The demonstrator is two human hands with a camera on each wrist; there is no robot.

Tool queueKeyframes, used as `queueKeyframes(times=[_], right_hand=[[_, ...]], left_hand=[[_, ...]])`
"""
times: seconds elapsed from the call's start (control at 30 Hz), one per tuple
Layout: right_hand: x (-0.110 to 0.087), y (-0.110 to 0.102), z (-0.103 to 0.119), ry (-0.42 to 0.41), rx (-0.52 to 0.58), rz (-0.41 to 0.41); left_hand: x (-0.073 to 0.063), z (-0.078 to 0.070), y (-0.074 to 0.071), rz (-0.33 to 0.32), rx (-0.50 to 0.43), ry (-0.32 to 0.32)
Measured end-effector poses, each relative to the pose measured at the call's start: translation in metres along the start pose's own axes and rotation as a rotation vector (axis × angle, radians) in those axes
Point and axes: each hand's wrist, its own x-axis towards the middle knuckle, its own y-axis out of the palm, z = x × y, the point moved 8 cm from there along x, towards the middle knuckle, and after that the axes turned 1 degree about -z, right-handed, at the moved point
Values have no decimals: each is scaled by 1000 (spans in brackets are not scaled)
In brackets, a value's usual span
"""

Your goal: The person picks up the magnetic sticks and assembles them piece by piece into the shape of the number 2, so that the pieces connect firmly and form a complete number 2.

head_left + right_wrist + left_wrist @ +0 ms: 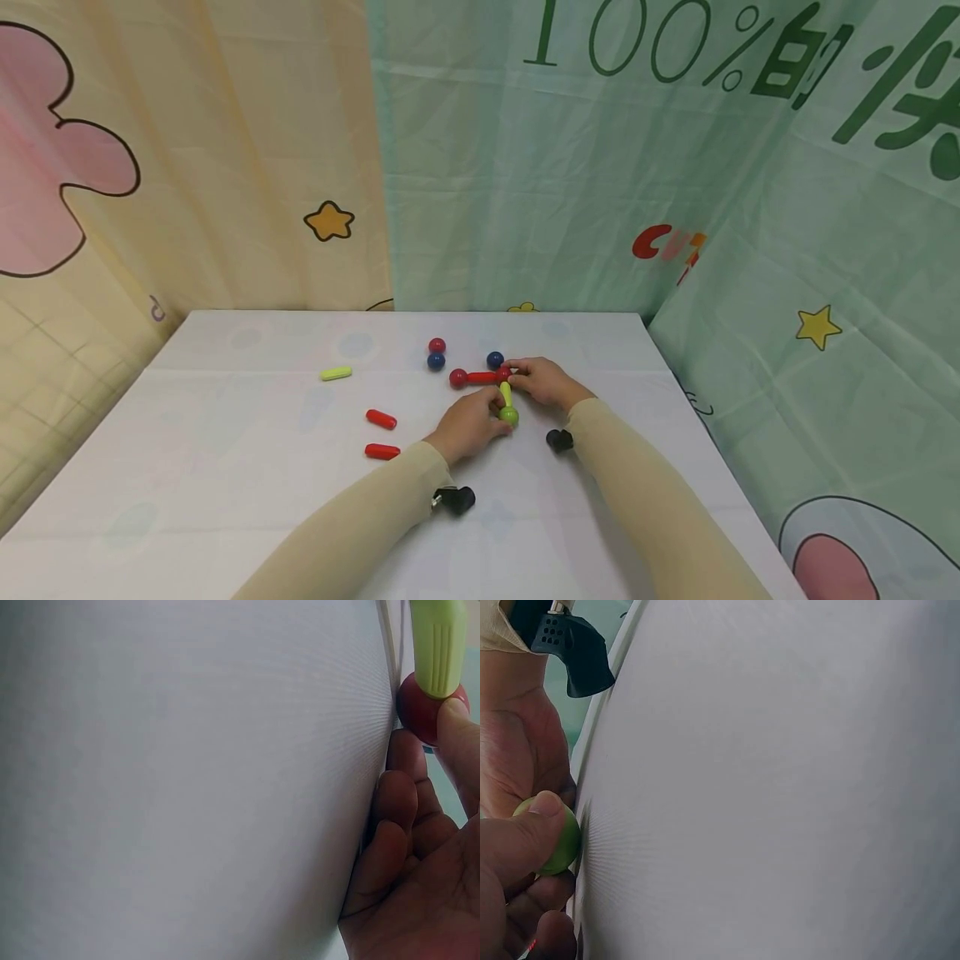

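Note:
My left hand (pixel 471 423) pinches a green ball (pixel 509 416) between thumb and fingers; the left wrist view shows the thumb across that ball (pixel 564 844). A yellow-green rod (pixel 506 393) runs from the green ball to a red ball (pixel 504 375). That red ball is pinched by my right hand (pixel 546 383), and the right wrist view shows the ribbed rod (pixel 439 649) meeting the red ball (pixel 420 709) beside the thumb. From this red ball a red rod (pixel 482 378) leads left to another red ball (pixel 458 379). The pieces form a bent chain low over the white table.
A blue ball (pixel 495 360) lies just behind the chain. Farther left sit a red ball (pixel 437 345) and a blue ball (pixel 436 362). Two loose red rods (pixel 381 419) and a yellow-green rod (pixel 336 373) lie on the white table (pixel 225 467). Curtains stand behind and beside it.

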Motion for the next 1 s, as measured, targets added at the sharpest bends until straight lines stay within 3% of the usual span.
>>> queueKeyframes(times=[0.37, 0.57, 0.83, 1.0], right_hand=[[-1, 0, 1, -10, -31, 3], [0, -1, 0, -18, -31, 1], [2, 0, 0, -11, -24, 2], [3, 1, -1, -9, -19, 9]], left_hand=[[-2, 0, -6, 13, 38, 18], [-4, 3, -19, 12, 86, 29], [-9, 16, -58, 0, 118, 17], [-9, 35, -93, -60, 137, 24]])
